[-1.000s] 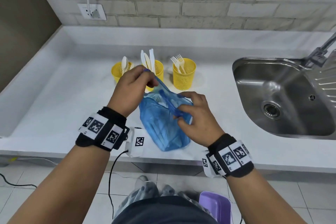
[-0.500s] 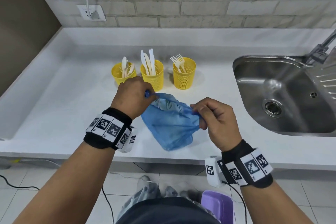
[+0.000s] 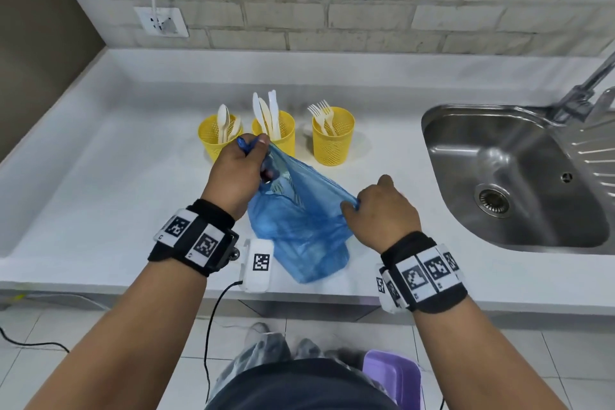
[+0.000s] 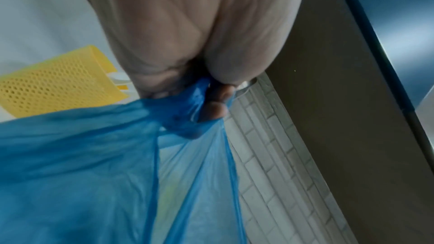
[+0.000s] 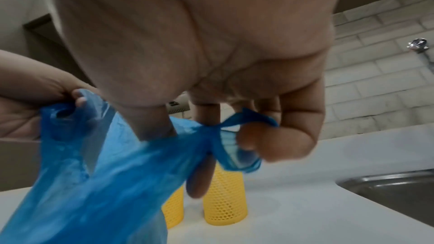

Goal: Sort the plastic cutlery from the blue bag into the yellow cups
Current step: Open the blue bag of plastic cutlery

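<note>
A thin blue plastic bag (image 3: 299,226) sits near the counter's front edge, stretched between both hands. My left hand (image 3: 239,170) grips one handle (image 4: 185,110), lifted toward the cups. My right hand (image 3: 376,210) pinches the other handle (image 5: 237,136) lower and to the right. Three yellow mesh cups stand in a row behind: the left cup (image 3: 213,140) holds white spoons, the middle cup (image 3: 283,130) white knives, the right cup (image 3: 332,136) white forks. Nothing of the bag's contents shows clearly through the plastic.
A steel sink (image 3: 519,176) with a tap (image 3: 585,86) lies to the right. The white counter (image 3: 100,176) has a raised rim at left and back, below a brick wall with a socket (image 3: 163,22). A purple tub (image 3: 392,379) stands on the floor.
My left hand has risen toward the cups with its handle. My right hand has moved right and out, pulling the other handle so the bag's mouth spreads wider.
</note>
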